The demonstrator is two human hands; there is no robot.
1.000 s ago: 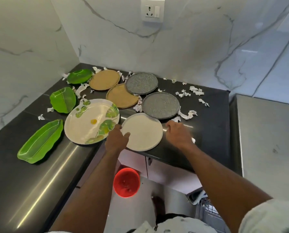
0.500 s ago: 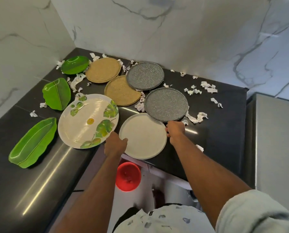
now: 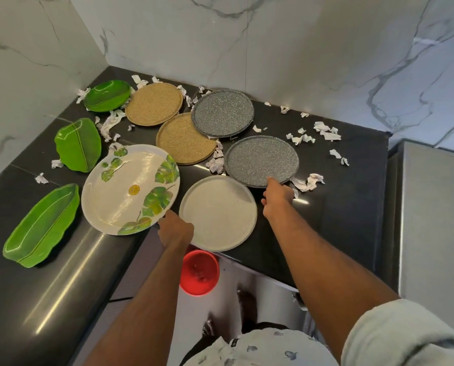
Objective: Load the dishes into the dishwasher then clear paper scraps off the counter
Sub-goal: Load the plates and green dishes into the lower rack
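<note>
Eight dishes lie spread over the dark desk [image 3: 339, 220] in front of me, with torn paper scraps [image 3: 326, 133] scattered among them and along the back wall. My left hand [image 3: 174, 229] sits at the gap between the big leaf-print plate [image 3: 131, 190] and the plain white plate [image 3: 218, 213], touching the near rim of the leaf-print one; my fingers are hidden from here, so I cannot tell whether that grip is closed on it or not. My right hand [image 3: 277, 198] reaches to the near edge of the closer grey speckled plate [image 3: 261, 161], fingers curled onto its rim, holding it right at the lip. Just beside that hand lies a crumpled scrap [image 3: 309, 182]. Behind, a second grey speckled plate [image 3: 222, 113] overlaps a tan plate [image 3: 186, 140], and another tan plate [image 3: 153, 104] sits further left. Three green leaf-shaped dishes run down the left side: one at the back corner [image 3: 107, 96], one in the middle [image 3: 78, 145], one long one nearest me [image 3: 42, 225]. Below the desk edge, a red bowl [image 3: 199, 272] sits on the floor.
</note>
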